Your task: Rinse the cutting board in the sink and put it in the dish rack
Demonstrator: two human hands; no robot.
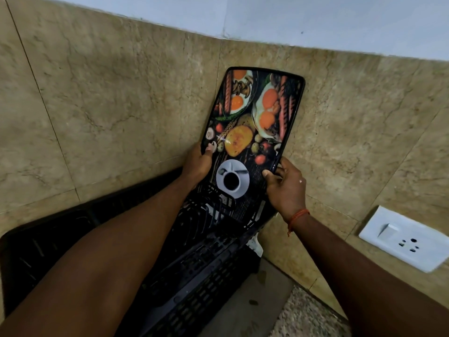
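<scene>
The cutting board (252,122) is black with a printed picture of eggs, sausages, vegetables and a coffee cup. It stands upright on its short end in the black plastic dish rack (201,268), its top leaning towards the tiled wall. My left hand (198,164) grips its left edge with the thumb on the printed face. My right hand (285,184) holds the right edge lower down. The board's bottom end is hidden among the rack's prongs.
The rack sits on a counter against a beige tiled wall (109,105). A white switch and socket plate (401,238) is on the wall to the right. Speckled countertop (306,314) shows at the lower right. A black tray part (36,251) extends left.
</scene>
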